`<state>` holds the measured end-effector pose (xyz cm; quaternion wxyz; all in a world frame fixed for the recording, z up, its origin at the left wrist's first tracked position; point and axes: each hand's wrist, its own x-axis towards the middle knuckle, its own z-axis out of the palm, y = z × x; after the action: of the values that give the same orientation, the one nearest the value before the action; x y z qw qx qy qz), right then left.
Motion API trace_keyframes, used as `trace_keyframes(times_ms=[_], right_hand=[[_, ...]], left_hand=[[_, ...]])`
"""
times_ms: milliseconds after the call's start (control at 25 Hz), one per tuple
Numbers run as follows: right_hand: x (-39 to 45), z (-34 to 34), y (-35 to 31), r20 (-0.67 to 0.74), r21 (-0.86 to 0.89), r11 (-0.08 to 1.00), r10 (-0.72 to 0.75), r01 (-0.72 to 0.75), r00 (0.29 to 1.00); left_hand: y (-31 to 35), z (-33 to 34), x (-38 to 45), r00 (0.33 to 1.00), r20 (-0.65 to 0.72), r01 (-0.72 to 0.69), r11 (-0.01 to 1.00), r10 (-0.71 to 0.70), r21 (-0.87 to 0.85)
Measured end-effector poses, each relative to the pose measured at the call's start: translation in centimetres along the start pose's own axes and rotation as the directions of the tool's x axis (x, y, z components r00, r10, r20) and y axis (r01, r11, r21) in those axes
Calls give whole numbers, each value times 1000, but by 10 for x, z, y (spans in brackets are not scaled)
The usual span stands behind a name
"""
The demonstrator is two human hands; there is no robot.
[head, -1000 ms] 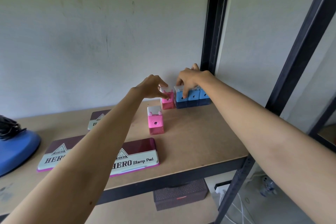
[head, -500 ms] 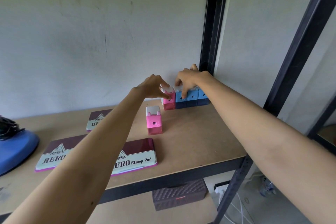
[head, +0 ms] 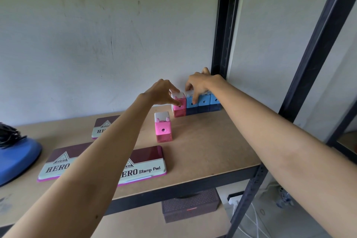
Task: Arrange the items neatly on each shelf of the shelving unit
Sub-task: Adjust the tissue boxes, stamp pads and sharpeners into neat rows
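A row of three blue sharpeners point(head: 203, 102) stands against the wall at the back right of the wooden shelf point(head: 212, 150). A pink sharpener point(head: 179, 106) stands flush against the row's left end, with my left hand point(head: 163, 92) pinching its top and front. My right hand point(head: 199, 85) rests over the blue row, one finger pressed on the front of the leftmost blue one. A second pink sharpener point(head: 163, 129) stands alone nearer the front, untouched.
Two HERO stamp pads point(head: 146, 168) lie flat near the front edge, a third point(head: 105, 126) behind them. A blue object point(head: 17, 156) sits at the far left. Black posts point(head: 222, 25) frame the right side. A dark box point(head: 190, 206) sits on the shelf below.
My left hand has slid the pink sharpener rightward until it sits against the blue row. My right hand has stayed on the blue sharpeners.
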<state>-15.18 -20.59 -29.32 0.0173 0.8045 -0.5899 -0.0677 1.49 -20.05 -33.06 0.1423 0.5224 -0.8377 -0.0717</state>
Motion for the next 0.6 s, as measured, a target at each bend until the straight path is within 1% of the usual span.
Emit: trace_keyframes(times_ms=[240, 280, 360, 440, 520, 560, 600], right_hand=[[0, 4, -4, 6, 0, 999, 36, -36, 999], [-2, 6, -6, -12, -7, 999, 37, -38, 999], [-12, 12, -12, -126, 12, 1000, 17, -16, 992], [-30, 27, -22, -290, 167, 986, 34, 16, 956], [-54, 52, -36, -443, 367, 929, 131, 46, 887], [-64, 65, -42, -491, 445, 894, 195, 53, 849], [-74, 78, -48, -507, 511, 858, 253, 51, 824]], left_hand=[[-2, 0, -1, 999, 47, 14, 1000, -15, 3], [-2, -3, -3, 999, 45, 23, 1000, -22, -12], [-3, -10, -9, 999, 5, 37, 998, -37, -59], [-4, -20, -19, 998, -55, 36, 996, -41, -86], [-3, -29, -33, 994, -107, 16, 995, -27, -102], [-1, -33, -40, 992, -123, 3, 993, -17, -116], [2, -36, -48, 992, -129, -10, 992, -6, -128]])
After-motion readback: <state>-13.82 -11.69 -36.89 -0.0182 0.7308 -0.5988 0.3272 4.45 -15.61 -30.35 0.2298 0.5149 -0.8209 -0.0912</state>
